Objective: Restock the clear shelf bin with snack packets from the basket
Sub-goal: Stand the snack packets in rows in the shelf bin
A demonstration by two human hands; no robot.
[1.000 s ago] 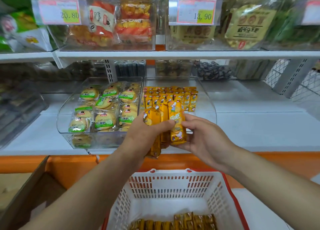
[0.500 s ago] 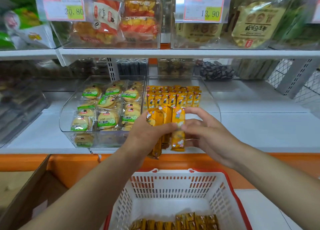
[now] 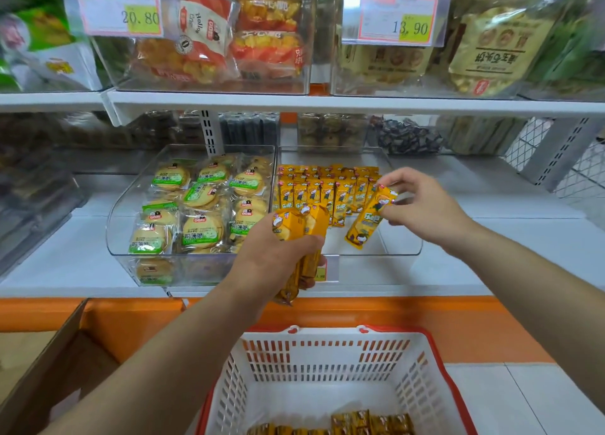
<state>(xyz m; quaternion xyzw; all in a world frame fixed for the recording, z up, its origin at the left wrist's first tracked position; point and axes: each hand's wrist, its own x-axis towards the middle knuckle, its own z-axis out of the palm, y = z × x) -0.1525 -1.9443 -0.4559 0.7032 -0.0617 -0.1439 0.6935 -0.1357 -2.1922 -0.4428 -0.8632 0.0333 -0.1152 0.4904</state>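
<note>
My left hand (image 3: 278, 257) grips a bunch of yellow snack packets (image 3: 296, 235) in front of the clear shelf bin (image 3: 402, 248). My right hand (image 3: 422, 208) pinches one yellow packet (image 3: 368, 221) by its top end and holds it tilted over the bin's open front part. Several yellow packets stand in rows (image 3: 324, 185) at the back of the bin. Below, the white basket with a red rim (image 3: 327, 366) holds more yellow packets (image 3: 360, 423) on its floor.
A second clear bin (image 3: 121, 238) to the left holds green-labelled round biscuits. The upper shelf (image 3: 327, 103) carries bins of bagged snacks with price tags. A cardboard box (image 3: 49, 369) stands at lower left. An orange ledge runs below the shelf.
My right hand has pulled one packet out of the bunch in my left hand and carried it right and forward over the bin. The left hand has stayed nearly in place.
</note>
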